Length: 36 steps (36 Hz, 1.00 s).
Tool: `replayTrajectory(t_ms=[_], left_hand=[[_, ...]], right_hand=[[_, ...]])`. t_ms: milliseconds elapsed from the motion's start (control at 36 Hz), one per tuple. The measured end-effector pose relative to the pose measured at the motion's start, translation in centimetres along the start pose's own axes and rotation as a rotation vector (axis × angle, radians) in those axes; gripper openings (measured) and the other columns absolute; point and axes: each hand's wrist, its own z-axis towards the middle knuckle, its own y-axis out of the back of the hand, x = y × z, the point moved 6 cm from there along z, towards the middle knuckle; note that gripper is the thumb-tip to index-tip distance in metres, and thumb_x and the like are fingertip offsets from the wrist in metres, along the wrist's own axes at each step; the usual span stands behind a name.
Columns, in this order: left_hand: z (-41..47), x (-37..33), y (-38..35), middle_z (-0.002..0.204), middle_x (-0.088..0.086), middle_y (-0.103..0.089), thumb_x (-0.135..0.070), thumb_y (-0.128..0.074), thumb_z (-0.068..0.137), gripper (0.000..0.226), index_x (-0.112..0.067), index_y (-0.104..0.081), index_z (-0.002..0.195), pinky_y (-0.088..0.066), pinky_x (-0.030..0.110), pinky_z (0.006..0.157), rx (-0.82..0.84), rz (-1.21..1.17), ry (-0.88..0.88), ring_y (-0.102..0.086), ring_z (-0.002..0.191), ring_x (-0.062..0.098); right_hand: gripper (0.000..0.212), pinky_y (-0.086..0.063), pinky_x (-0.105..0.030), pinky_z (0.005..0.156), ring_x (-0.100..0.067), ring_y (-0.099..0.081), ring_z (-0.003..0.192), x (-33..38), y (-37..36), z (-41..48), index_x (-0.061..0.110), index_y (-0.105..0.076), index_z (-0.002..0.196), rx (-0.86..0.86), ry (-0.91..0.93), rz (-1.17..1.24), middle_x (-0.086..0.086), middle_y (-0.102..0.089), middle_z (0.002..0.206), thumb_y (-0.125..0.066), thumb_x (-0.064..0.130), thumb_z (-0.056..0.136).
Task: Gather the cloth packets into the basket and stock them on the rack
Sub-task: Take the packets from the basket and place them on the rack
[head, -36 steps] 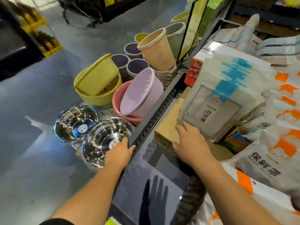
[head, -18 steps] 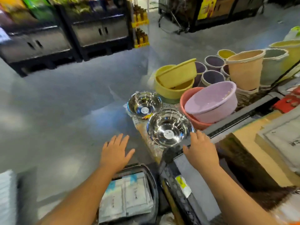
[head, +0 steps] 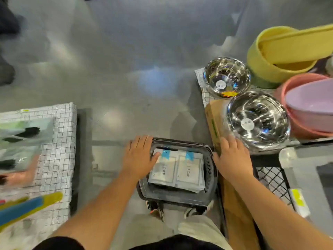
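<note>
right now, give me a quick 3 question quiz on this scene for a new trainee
1. True or false: two cloth packets lie side by side on top in the basket.
2. How many steel bowls sit to the right of the basket? A one, B two, C four.
3. Which hand's thumb reaches over a packet?
Key: 1 true. 2 B. 3 the left hand.

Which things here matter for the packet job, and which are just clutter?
Job: basket; cloth packets inside it; left hand and right hand on either side of it.
Clutter: steel bowls; yellow tub; lilac basin; cardboard box.
</note>
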Motion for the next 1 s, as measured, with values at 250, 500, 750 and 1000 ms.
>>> replayTrajectory(t_ms=[250, 500, 750, 1000], left_hand=[[1.5, 3.6, -15.0, 0.163, 0.005, -0.025, -0.056, -0.031, 0.101, 0.069, -0.016, -0.024, 0.157, -0.022, 0.048, 0.118, 0.122, -0.056, 0.063, -0.021, 0.15, 0.027], [6.0, 4.9, -33.9, 0.163, 0.009, -0.025, -0.052, -0.044, 0.099, 0.073, -0.01, -0.025, 0.155, -0.026, 0.047, 0.119, 0.196, -0.083, 0.091, -0.022, 0.149, 0.029], [10.7, 4.8, -47.8, 0.163, 0.015, -0.02, -0.055, -0.046, 0.098, 0.082, -0.003, -0.018, 0.156, -0.024, 0.049, 0.12, 0.197, -0.153, 0.167, -0.019, 0.15, 0.034], [12.5, 6.0, -52.8, 0.166, 0.01, 0.0, -0.048, -0.074, 0.083, 0.114, -0.008, 0.002, 0.158, -0.012, 0.038, 0.124, 0.161, -0.326, 0.496, -0.011, 0.151, 0.031]], right_hand=[[0.07, -0.037, -0.045, 0.112, -0.033, -0.027, 0.145, 3.3, -16.1, 3.8, 0.018, -0.017, 0.158, 0.317, 0.03, -0.063, -0.009, -0.013, 0.167, -0.041, 0.051, 0.101], [0.07, -0.043, -0.044, 0.104, -0.035, -0.035, 0.138, 2.9, -34.4, 8.3, 0.013, -0.02, 0.156, 0.466, 0.098, -0.151, -0.014, -0.025, 0.16, -0.042, 0.051, 0.101], [0.077, -0.045, -0.048, 0.097, -0.043, -0.042, 0.123, 2.3, -49.7, 12.5, 0.009, -0.026, 0.153, 0.382, 0.098, -0.084, -0.022, -0.03, 0.154, -0.052, 0.056, 0.098], [0.107, -0.038, -0.048, 0.106, -0.04, -0.037, 0.126, 0.5, -55.5, 13.2, 0.014, -0.031, 0.146, 0.221, -0.328, 0.37, -0.016, -0.03, 0.147, -0.088, 0.053, 0.065]])
